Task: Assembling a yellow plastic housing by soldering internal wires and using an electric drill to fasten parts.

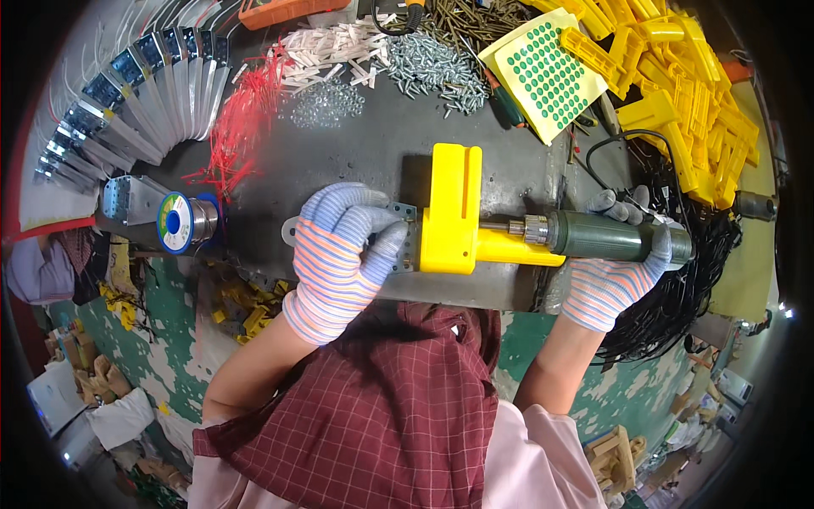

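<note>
My left hand (339, 259), in a striped glove, is closed on a grey metal bracket (409, 242) with small holes. The bracket's rounded end shows left of the fingers. Against its right side sits a yellow plastic housing (448, 242), whose narrower yellow arm (517, 248) extends to the right. My gloved right hand (612, 284) is wrapped round a dark green electric screwdriver (600, 236). The screwdriver lies level, its silver nose pointing left at the housing, just above the yellow arm. Whether its bit touches a screw cannot be made out.
Behind lie silver screws (432, 68), brass-coloured screws (475, 24), white strips (326, 51), clear small pieces (329, 103) and red wires (246, 119). Metal brackets with circuit boards (140, 93) and a solder spool (188, 222) are left. Green-dotted sticker sheets (551, 76), yellow housings (687, 93) and black cables (657, 318) are right.
</note>
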